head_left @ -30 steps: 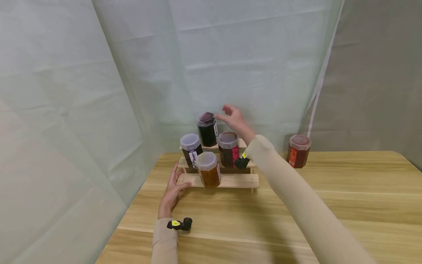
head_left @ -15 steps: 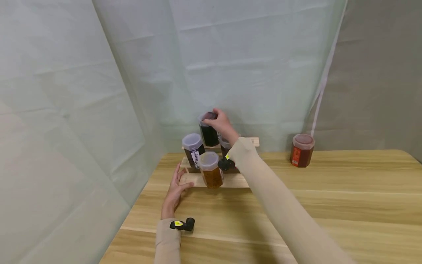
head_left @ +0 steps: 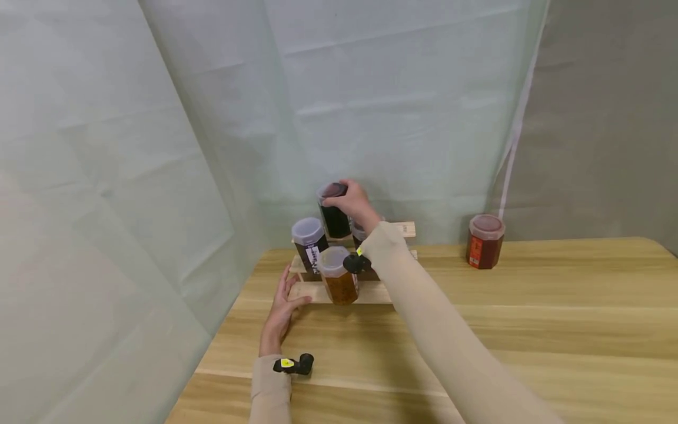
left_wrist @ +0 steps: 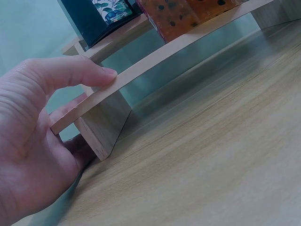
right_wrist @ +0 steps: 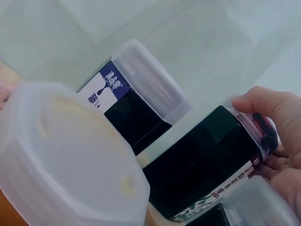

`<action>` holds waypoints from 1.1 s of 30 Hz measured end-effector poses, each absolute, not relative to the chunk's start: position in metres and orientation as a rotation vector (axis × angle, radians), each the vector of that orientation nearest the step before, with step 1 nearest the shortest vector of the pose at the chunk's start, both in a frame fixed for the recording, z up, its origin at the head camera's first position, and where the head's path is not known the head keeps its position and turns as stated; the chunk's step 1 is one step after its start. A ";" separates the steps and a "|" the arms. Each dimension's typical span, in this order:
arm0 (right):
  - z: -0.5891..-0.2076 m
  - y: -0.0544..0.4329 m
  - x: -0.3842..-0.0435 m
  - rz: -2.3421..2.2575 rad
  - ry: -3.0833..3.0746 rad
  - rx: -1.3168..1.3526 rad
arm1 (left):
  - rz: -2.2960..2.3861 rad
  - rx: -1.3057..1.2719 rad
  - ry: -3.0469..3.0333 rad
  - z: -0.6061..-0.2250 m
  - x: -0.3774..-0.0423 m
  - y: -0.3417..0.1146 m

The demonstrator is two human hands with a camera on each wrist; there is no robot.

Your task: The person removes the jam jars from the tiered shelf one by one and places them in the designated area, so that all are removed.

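Observation:
A stepped wooden rack (head_left: pixel 312 291) stands on the table with several eight-sided jars on its tiers. At its left end, my left hand (head_left: pixel 279 312) grips the lowest plank, thumb on top in the left wrist view. My right hand (head_left: pixel 354 203) holds the lidded top of a dark jar (right_wrist: pixel 202 160) on the highest tier. A jar with a purple-and-white label (head_left: pixel 311 250) sits on the middle tier, left. Partly hidden behind my right wrist is another dark jar (head_left: pixel 359 231). In front, an amber jar (head_left: pixel 341 288) rests on the lowest tier.
A dark red jar with an orange-red label (head_left: pixel 484 244) stands apart at the table's back right. Pale fabric sheeting (head_left: pixel 397 106) hangs close behind the rack and down the left side. The wooden table (head_left: pixel 556 330) extends to the right.
My right hand has moved left and down from beside the top dark jar and taken hold of its lid. My left hand stays on the rack's end.

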State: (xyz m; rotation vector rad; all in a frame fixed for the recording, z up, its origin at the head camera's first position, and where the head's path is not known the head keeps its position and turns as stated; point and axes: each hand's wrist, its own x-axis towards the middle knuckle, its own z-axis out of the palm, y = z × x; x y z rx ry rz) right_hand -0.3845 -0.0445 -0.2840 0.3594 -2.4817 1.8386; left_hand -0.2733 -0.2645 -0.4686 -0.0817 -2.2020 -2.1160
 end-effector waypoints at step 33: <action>-0.248 0.040 -0.377 1.886 -2.118 0.065 | -2.153 -0.065 -2.182 -0.462 -0.279 -0.264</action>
